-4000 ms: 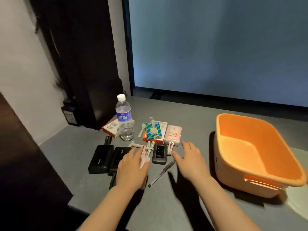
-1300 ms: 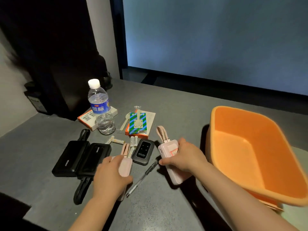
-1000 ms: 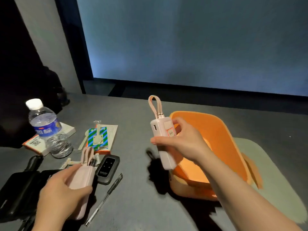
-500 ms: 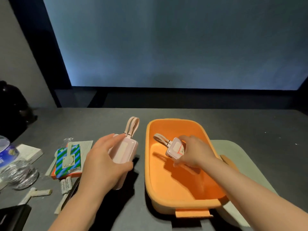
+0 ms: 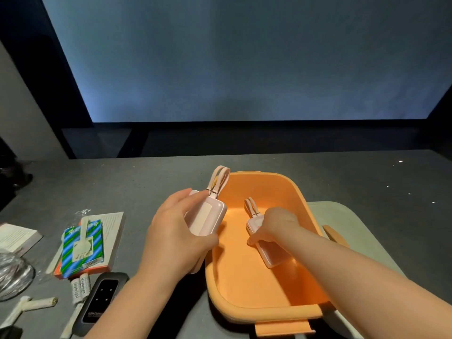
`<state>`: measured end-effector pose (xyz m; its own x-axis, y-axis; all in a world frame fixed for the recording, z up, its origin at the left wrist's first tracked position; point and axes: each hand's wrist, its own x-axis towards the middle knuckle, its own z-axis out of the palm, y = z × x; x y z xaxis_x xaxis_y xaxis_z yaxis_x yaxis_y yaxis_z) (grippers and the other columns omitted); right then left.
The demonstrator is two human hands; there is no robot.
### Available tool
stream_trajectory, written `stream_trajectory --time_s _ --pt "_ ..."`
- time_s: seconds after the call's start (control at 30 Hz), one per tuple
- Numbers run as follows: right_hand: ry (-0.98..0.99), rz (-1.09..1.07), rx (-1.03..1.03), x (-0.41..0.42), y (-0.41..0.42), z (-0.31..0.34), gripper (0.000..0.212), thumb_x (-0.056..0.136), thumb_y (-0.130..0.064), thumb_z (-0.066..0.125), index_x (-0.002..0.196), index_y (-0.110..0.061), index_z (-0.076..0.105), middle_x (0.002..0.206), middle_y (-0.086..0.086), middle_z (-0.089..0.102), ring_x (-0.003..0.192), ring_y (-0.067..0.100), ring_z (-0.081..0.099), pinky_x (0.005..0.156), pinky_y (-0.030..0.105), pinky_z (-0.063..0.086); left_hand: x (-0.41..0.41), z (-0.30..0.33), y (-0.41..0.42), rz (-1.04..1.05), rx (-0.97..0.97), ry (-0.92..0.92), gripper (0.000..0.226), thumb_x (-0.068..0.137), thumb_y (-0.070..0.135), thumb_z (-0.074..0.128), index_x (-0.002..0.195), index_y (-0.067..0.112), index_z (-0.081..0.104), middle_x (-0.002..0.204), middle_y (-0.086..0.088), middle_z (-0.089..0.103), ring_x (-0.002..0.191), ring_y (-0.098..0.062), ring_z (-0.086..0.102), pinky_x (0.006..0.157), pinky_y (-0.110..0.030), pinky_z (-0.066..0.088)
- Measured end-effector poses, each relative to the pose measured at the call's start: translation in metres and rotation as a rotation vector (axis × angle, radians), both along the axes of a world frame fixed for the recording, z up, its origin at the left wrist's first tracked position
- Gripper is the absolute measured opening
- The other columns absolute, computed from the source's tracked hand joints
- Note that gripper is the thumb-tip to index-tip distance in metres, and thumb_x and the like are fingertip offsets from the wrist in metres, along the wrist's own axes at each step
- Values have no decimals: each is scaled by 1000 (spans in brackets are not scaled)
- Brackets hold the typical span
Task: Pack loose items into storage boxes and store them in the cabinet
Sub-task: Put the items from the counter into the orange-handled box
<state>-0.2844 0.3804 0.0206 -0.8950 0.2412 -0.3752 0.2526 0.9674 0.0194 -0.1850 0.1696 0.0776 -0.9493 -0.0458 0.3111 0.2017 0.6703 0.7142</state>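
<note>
Your left hand (image 5: 171, 237) curls round a pale pink rectangular power bank with a looped strap (image 5: 206, 216), holding it just above the left rim of the orange plastic storage box (image 5: 266, 311). Your right hand (image 5: 275, 225) pinches a second pink power bank with a red-edged label (image 5: 271, 255) lying tilted on the box floor.

An open orange storage box (image 5: 264, 311) holds one pink power bank (image 5: 271, 253) lying flat inside, while a second pink power bank (image 5: 208, 216) tilts over its nine-o'clock rim.
</note>
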Motion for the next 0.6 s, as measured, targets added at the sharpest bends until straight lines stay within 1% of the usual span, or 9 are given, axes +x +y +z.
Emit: stream_trajectory --time_s 0.07,0.13,0.23,0.33,0.4,0.43,0.5,0.57,0.6 --pt "21 -35 8 3 4 -4 122 50 -73 77 145 -14 28 96 0 60 80 20 60 49 28 40 -1 0 4 -9 -19 -6 80 53 27 85 125 44 53 133 18 46 117 0 39 90 -25 34" --pt "36 -39 39 6 6 -7 129 55 -73 74 151 -14 10 99 2 57 81 22 57 47 29 37 -1 1 9 -13 -35 -6 80 53 29 85 125 44 53 134 17 46 117 -2 39 89 -26 36" --pt "37 -59 76 9 6 -14 109 65 -73 67 144 -14 22 93 2 52 81 22 55 52 29 38 0 5 14 -17 -49 9 81 53 31 85 127 42 53 135 16 46 120 -5 41 90 -27 39" --pt "35 0 164 19 1 -2 90 80 -74 50 143 -14 25 106 4 61 89 22 61 62 29 45 0 11 17 -36 -18 46 78 52 29 84 125 40 57 133 16 48 119 -6 44 90 -26 39" --pt "197 89 132 25 -2 17 67 92 -66 36 137 -16 37 109 5 63 94 24 62 66 32 47 0 15 18 -43 5 60 77 52 28 82 125 40 58 132 17 48 119 -4 45 90 -24 37" --pt "312 107 -27 31 -3 29 56 96 -61 31 129 -18 46 108 5 64 94 24 63 68 36 49 0 16 19 -43 11 65 77 53 28 82 125 40 57 133 17 47 119 -3 44 90 -24 36" --pt "474 56 -686 47 -8 51 46 99 -55 29 111 -21 58 100 4 67 89 23 65 74 43 55 0 18 24 -40 23 74 77 54 27 82 126 40 57 135 17 46 120 -2 42 91 -24 37" --pt "414 -72 -1313 69 -17 72 45 97 -58 34 106 -25 63 92 0 71 83 17 70 71 34 59 2 19 30 -53 40 78 80 54 29 83 129 38 55 138 16 45 123 -4 42 95 -26 39" --pt "358 -88 -1454 79 -22 76 42 94 -59 39 108 -28 64 91 -5 73 84 12 71 69 29 60 3 19 33 -68 46 80 82 55 30 83 131 37 53 138 16 46 124 -4 42 97 -28 41"
